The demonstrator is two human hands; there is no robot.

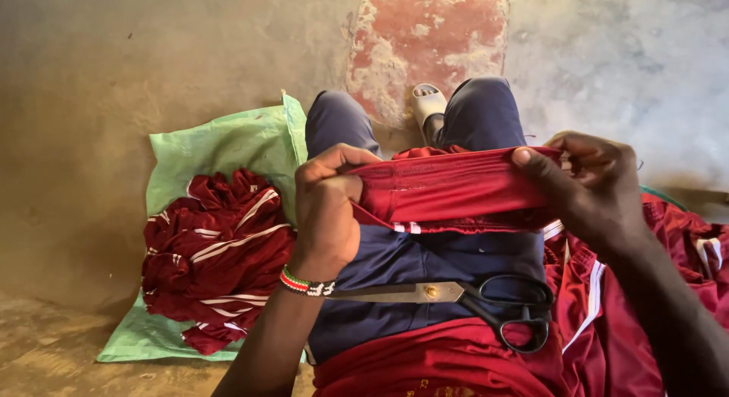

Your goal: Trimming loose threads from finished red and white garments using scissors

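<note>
- My left hand (328,207) is closed in a pinch grip on the left end of a red garment waistband (448,188), thumb on top and fingers curled beneath.
- My right hand (588,188) grips the right end of the same waistband, thumb pressed flat along its top edge.
- The waistband is stretched taut between both hands, just above my lap, at the centre of the view; a white stripe shows along its lower edge.
- A beaded bracelet (306,284) in red, green, white and black circles my left wrist.
- A pair of scissors (456,298) with black handles lies closed across my lap at 6 o'clock from the waistband, blades pointing toward 9 o'clock, handles toward 3 o'clock.
- I am wearing dark blue trousers (425,253); more red cloth (607,313) drapes over my lap at 5 o'clock.
- A heap of dark red garments with white stripes (216,253) sits at 9 o'clock on a pale green sack (228,142) on the dusty floor.
- My white sandal (427,102) rests at 12 o'clock, touching a worn red slab (429,36).
</note>
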